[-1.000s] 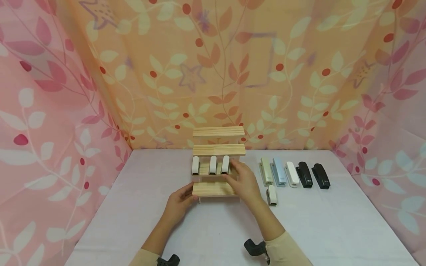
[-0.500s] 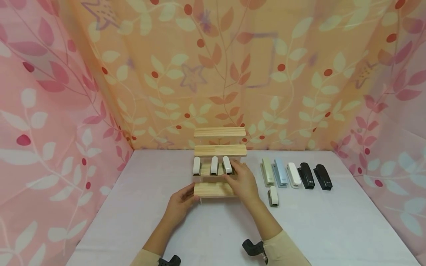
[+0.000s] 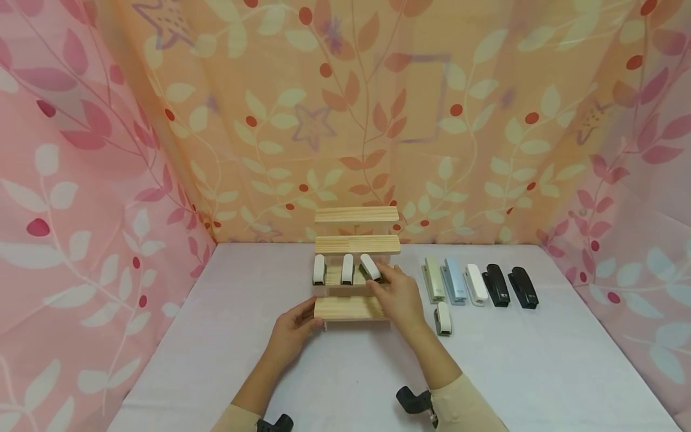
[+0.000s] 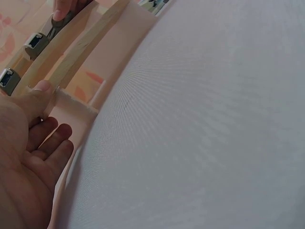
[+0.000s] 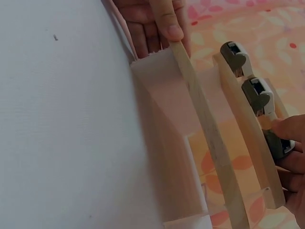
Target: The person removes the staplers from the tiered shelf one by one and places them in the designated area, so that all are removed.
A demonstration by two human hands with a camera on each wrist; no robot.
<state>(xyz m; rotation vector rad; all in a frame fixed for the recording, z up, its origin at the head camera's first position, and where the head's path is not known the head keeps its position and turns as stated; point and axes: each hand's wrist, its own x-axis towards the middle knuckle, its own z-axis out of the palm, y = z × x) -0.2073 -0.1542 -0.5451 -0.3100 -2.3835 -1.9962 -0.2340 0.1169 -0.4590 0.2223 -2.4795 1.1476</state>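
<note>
A tiered wooden display rack [image 3: 345, 309] with clear supports stands on the table. On its second tier from the bottom are three small white-topped staplers: a left one [image 3: 319, 269], a middle one [image 3: 347, 269] and a right one [image 3: 370, 267]. My right hand [image 3: 400, 297] pinches the right stapler between thumb and fingers; this stapler is turned askew, its near end to the right. My left hand [image 3: 293, 331] holds the left end of the lowest board, thumb [image 4: 43, 87] at the board's edge and the other fingers below it.
Right of the rack lies a row of staplers: green [image 3: 433, 279], light blue [image 3: 454, 281], white [image 3: 476, 284], black [image 3: 496, 285] and another black [image 3: 523, 287]. A small white stapler [image 3: 444, 318] lies nearer. Patterned curtains [image 3: 356, 120] surround the table [image 3: 345, 384].
The right stapler on the second tier has turned from straight to slanted, its near end swinging right with my right hand. My left hand stays on the rack.
</note>
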